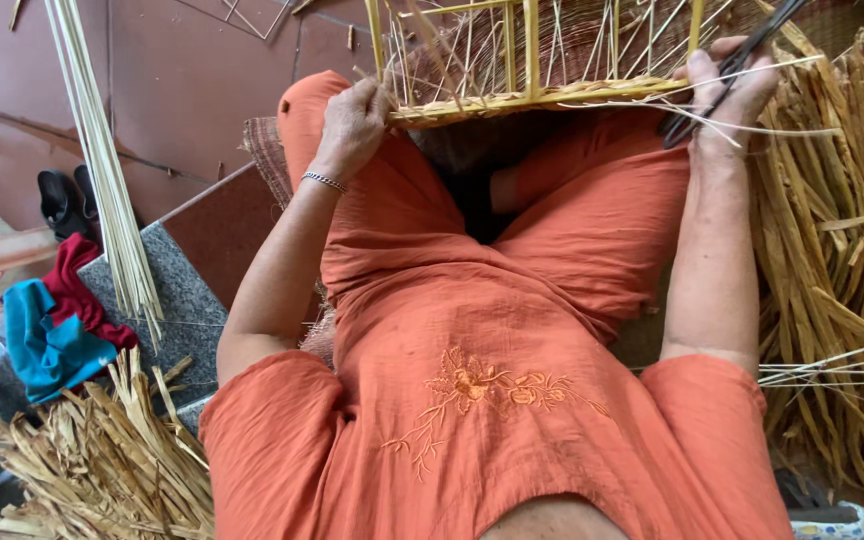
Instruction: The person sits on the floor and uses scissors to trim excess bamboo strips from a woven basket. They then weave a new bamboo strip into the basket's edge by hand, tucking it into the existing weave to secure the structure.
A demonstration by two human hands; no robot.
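Note:
A half-woven basket frame (512, 60) of pale bamboo strips and thin splints rests on my knees, over my orange trousers. My left hand (352, 125), with a silver bracelet at the wrist, grips the frame's near left corner at the woven rim. My right hand (727, 95) holds the right end of the rim and has dark scissors (727, 70) in its fingers, blades pointing up and away. Thin loose splints stick out sideways from the rim past my right hand.
A thick bundle of dried leaf strips (842, 250) lies at my right. Another heap of dried strips (102, 470) lies at lower left. Long pale splints (102, 160) lean at left above a grey stone slab (172, 300). Red and blue cloths (57, 330) and black shoes (62, 200) sit further left.

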